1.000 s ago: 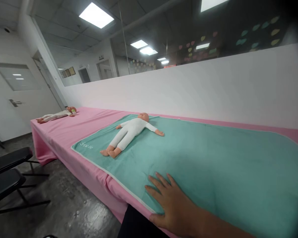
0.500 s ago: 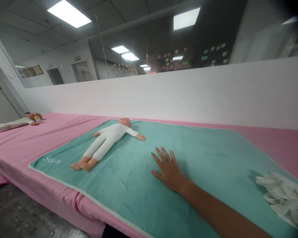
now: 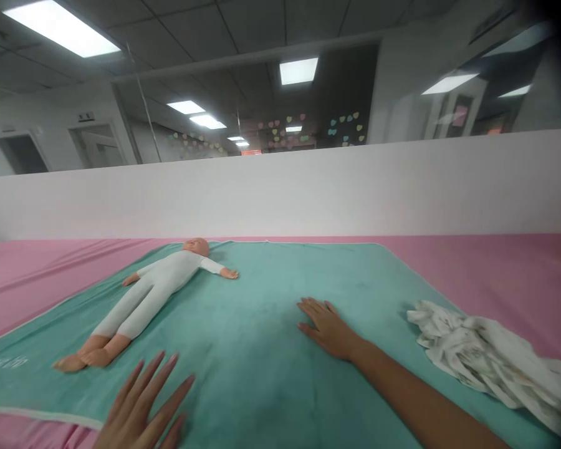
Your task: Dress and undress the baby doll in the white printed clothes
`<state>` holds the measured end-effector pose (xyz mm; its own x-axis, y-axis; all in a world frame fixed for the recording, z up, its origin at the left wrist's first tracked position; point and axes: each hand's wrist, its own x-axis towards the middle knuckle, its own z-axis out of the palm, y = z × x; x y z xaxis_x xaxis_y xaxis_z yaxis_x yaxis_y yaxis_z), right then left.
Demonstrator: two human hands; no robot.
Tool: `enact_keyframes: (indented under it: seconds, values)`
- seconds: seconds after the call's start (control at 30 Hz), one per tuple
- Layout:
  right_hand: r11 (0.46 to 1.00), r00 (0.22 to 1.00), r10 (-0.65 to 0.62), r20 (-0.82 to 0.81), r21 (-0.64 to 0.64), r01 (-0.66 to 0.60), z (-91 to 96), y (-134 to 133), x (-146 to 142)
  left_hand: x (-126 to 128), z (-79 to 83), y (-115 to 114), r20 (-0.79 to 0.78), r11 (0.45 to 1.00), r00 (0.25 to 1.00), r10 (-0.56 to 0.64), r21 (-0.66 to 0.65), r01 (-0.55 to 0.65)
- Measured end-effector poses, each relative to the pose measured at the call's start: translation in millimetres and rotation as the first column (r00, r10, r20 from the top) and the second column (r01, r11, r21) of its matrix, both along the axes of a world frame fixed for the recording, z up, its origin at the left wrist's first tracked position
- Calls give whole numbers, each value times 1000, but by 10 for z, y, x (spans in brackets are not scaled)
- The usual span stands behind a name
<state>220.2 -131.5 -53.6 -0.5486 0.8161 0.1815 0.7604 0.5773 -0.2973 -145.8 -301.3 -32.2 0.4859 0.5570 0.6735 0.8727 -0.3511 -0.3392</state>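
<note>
A baby doll [image 3: 161,277] in a white bodysuit lies on its back on the green blanket [image 3: 262,349], head toward the wall and bare feet toward me. Out over the blanket's middle, to the right of the doll, my right hand [image 3: 330,327] is palm down with nothing in it. Whether it presses on the cloth I cannot tell. Closer to me, at the bottom left, my left hand [image 3: 144,405] has its fingers spread and holds nothing. It is nearest the doll's feet, apart from them. A crumpled white cloth [image 3: 490,358] lies at the right.
Pink sheeting [image 3: 472,268] covers the surface beneath the blanket. A low white wall [image 3: 271,196] runs along the back, with a large mirror or window [image 3: 243,81] above it, dotted with heart shapes.
My left hand has come into view at the bottom left. The view has turned right, bringing more of the white cloth into sight. My right hand's fingers are less spread.
</note>
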Motion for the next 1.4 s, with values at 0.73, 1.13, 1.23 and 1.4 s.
enact_keyframes:
  seconds: [0.73,1.13,1.23,1.4]
  values:
    - [546,874,-463,-150,728,414,498,0,397,1555,-150,1947,189,931,977,-102,-328,161]
    - [687,916,-402,22,668,286,555,-247,-36,1653,-1,1761,116,870,868,-483,-46,491]
    - [798,932,-311,189,585,147,487,-309,-203,1706,2,1680,67,770,770,-635,-28,637]
    - [908,932,-103,347,415,-54,383,-383,-381,1796,44,1534,75,666,676,-733,-126,735]
